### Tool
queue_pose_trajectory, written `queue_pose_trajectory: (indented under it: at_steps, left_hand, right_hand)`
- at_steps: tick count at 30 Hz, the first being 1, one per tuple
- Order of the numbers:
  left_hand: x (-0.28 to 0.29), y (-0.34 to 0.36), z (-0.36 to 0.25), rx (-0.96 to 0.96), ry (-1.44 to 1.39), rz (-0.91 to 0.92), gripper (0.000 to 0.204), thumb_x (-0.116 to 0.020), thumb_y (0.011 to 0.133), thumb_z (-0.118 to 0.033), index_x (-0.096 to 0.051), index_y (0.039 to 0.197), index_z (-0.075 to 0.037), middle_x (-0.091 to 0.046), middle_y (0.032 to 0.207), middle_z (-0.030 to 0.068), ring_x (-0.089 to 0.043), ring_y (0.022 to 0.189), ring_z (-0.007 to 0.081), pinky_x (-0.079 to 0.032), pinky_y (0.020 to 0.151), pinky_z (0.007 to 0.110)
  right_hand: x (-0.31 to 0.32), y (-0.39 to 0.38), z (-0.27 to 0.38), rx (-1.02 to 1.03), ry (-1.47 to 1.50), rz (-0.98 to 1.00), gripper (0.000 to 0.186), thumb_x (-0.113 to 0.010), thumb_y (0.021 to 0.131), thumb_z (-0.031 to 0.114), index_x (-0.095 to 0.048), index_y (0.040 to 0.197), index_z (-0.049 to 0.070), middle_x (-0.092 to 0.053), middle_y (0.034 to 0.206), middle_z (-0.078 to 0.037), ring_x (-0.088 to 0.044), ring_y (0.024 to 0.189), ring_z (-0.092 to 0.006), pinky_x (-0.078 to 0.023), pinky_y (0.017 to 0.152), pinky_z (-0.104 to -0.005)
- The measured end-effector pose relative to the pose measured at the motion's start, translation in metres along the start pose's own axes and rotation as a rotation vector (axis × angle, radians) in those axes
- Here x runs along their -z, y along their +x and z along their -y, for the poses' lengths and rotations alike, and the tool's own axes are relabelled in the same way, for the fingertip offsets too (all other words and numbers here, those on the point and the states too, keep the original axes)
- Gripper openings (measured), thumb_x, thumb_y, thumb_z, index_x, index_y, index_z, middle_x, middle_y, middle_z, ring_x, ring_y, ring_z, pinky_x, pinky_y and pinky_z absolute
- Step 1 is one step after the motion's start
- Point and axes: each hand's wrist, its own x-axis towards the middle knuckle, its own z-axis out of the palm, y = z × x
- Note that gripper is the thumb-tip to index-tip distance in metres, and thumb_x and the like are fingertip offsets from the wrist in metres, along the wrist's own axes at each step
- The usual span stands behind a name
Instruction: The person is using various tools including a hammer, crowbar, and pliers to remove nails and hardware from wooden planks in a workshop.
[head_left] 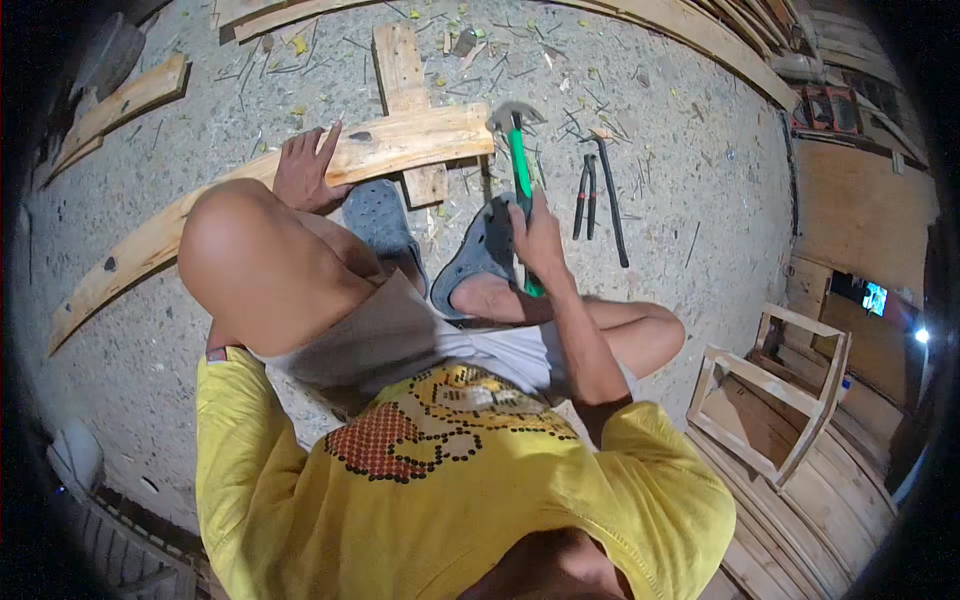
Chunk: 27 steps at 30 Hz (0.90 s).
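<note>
A long pale wooden plank (410, 140) with dark knots lies across a shorter wood block (402, 75) on the floor. My left hand (305, 172) rests on the plank, fingers spread, beside my bent knee. In my right hand (540, 238) is a hammer (520, 165) with a green handle, my fingers wrapped round its grip. Its claw head stands just past the plank's right end. I cannot tell whether the head touches the wood. My feet in grey-blue clogs (378, 215) are close to the plank's near side.
Right of the hammer lie red-handled pliers (585, 198) and a dark pry bar (610, 200). Loose nails litter the concrete floor (690, 150). Another board (120, 110) lies at far left, stacked planks at the far edge. A wooden frame (770, 400) stands at right.
</note>
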Motion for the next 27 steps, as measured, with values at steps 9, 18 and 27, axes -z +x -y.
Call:
queue_pose_trajectory:
  at_steps: [9,18,27]
  left_hand:
    - [-0.011,-0.010,0.002,0.002,0.004,-0.030,0.108,-0.081,0.072,-0.046,-0.030,0.161,-0.010,-0.036,0.158,0.0242,-0.035,0.145,0.0427,-0.025,0.121,0.054]
    - [-0.011,-0.019,0.073,0.111,0.036,0.193,0.093,-0.068,0.078,-0.019,-0.029,0.162,-0.016,-0.030,0.164,0.0271,-0.031,0.149,0.0486,-0.031,0.120,0.054]
    - [0.056,0.060,0.104,0.277,-0.014,0.374,0.050,-0.081,0.077,-0.035,-0.071,0.120,-0.013,-0.075,0.105,0.0174,-0.070,0.097,0.0403,-0.055,0.084,0.049]
  right_hand:
    - [0.034,-0.015,-0.041,-0.065,0.023,-0.216,0.039,-0.066,0.097,0.031,-0.059,0.122,0.003,-0.068,0.083,-0.030,-0.067,0.082,-0.0510,-0.050,0.070,-0.0547]
    - [0.018,0.020,-0.166,-0.241,-0.005,-0.236,0.035,-0.068,0.092,0.038,-0.076,0.107,0.007,-0.074,0.093,-0.023,-0.070,0.092,-0.0446,-0.054,0.081,-0.0509]
    - [0.046,0.048,-0.279,-0.602,-0.423,-0.259,0.040,-0.067,0.085,0.022,-0.062,0.119,0.001,-0.058,0.127,-0.028,-0.057,0.121,-0.0463,-0.050,0.100,-0.0538]
